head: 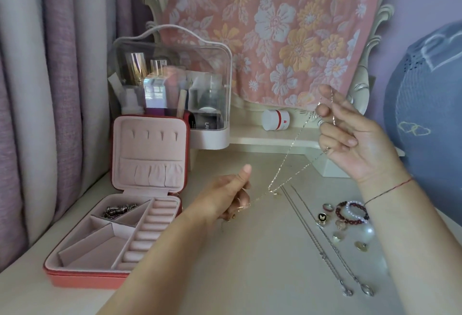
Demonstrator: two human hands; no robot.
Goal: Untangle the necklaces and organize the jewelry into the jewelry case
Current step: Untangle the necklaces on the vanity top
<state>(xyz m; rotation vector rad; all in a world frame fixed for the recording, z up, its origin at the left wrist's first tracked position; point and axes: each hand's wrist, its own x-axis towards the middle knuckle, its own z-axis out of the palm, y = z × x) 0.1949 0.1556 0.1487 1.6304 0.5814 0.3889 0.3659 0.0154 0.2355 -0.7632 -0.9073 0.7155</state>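
The gold necklace [287, 164] is hanging stretched in the air above the table [225, 277], between both hands, with its strands crossing near a small pendant. At its 8 o'clock end the left hand [225, 199] is gripping the chain, fingers curled shut around it and thumb sticking up. At its 1 o'clock end the raised right hand [355, 139] is pinching the chain between thumb and forefinger, while the chain is running down across the other loosely curled fingers.

At 8 o'clock from the necklace the jewelry case [87, 279] is standing open on the table, lid upright. A dark metal chain [118, 211] is lying in its rear-left compartment.

At 5 o'clock a silver necklace [322, 244] is lying straight on the table, and just beside it, at 4 o'clock, a beaded bracelet [350, 214], several rings [322, 217] and a pearl piece [367, 233] are sitting clustered.

At 10 o'clock a clear cosmetics organizer [170, 84] is holding bottles behind the case. At 12 o'clock a white jar [275, 119] is lying on a shelf under a floral cloth [275, 27].
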